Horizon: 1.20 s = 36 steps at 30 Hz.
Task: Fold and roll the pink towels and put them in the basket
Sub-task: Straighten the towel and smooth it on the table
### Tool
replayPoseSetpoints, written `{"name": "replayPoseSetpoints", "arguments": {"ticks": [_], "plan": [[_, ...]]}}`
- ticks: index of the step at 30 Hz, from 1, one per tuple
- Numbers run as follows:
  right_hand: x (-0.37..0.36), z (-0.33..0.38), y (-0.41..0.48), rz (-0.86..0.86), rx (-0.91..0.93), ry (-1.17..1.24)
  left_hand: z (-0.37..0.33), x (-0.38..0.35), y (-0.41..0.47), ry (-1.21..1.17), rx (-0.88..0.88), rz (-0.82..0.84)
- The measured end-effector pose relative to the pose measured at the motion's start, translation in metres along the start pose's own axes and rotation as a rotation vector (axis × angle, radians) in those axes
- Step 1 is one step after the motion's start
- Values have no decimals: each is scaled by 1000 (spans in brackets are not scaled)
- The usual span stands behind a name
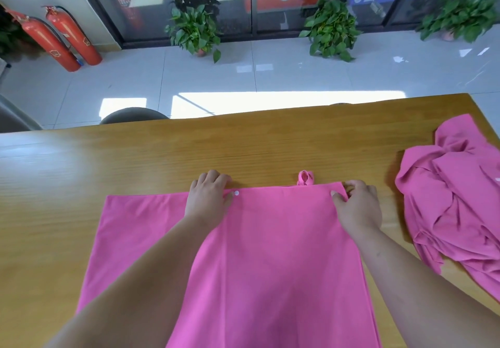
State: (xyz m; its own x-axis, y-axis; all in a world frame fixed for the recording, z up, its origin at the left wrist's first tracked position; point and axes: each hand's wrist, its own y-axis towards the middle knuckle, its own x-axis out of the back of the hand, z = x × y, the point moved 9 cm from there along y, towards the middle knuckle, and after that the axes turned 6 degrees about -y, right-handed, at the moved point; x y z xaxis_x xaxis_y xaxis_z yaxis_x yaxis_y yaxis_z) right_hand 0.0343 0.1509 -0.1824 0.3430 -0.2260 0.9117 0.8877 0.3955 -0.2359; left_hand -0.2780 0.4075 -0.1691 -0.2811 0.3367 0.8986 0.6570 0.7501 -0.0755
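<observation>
Pink towel (270, 253) lies flat, part-folded, on wooden table (108, 158), front-centre. Crumpled pink towel heap (454, 199) sits at table's R edge, apart. R hand (357, 207) pinches towel's far R corner beside hanging loop (305, 178); L hand (208, 199) grips far edge, fingers curled, nr white snap (236, 193).

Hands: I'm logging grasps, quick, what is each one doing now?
Left hand: grips the towel at its far edge.
Right hand: pinches its far right corner.
</observation>
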Motion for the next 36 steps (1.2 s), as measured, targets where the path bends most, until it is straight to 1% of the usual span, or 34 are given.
{"name": "replayPoseSetpoints", "arguments": {"ticks": [2, 4, 7, 9, 11, 15, 17, 20, 23, 27, 29, 32, 33, 34, 36], "plan": [[-5, 3, 6, 60, 7, -39, -2, -3, 3, 24, -9, 61], [-5, 7, 13, 105, 29, -61, -1, -4, 8, 21, 26, 114], [1, 13, 17, 133, 53, -11, 2, -5, 17, 42, 79, 207], [10, 17, 14, 125, 70, 46, 2, -3, 19, 53, 78, 243], [22, 18, 9, 118, 83, 104, 1, 2, 19, 20, 76, 237], [39, 19, 4, 175, 111, 189, 1, 17, 15, -121, 66, 237], [48, 21, 3, 194, 121, 184, -2, 27, 13, -165, 35, 256], [60, 17, 1, 221, 87, 252, -6, 40, 7, -180, 5, 289], [72, 16, -4, 236, 89, 330, -9, 56, 3, -216, 2, 265], [101, 44, -26, 228, 172, 280, -14, 73, -2, -220, -8, 260], [119, 69, -43, 291, 233, 305, -13, 80, -5, -211, -10, 255], [149, 96, -68, 418, 294, 441, -7, 91, -10, -241, -1, 228], [155, 94, -69, 418, 274, 475, -6, 94, -11, -249, 1, 220], [161, 89, -69, 373, 249, 460, -5, 96, -12, -254, 4, 213], [167, 82, -67, 234, 264, 244, -6, 98, -13, -257, 2, 212]]}}
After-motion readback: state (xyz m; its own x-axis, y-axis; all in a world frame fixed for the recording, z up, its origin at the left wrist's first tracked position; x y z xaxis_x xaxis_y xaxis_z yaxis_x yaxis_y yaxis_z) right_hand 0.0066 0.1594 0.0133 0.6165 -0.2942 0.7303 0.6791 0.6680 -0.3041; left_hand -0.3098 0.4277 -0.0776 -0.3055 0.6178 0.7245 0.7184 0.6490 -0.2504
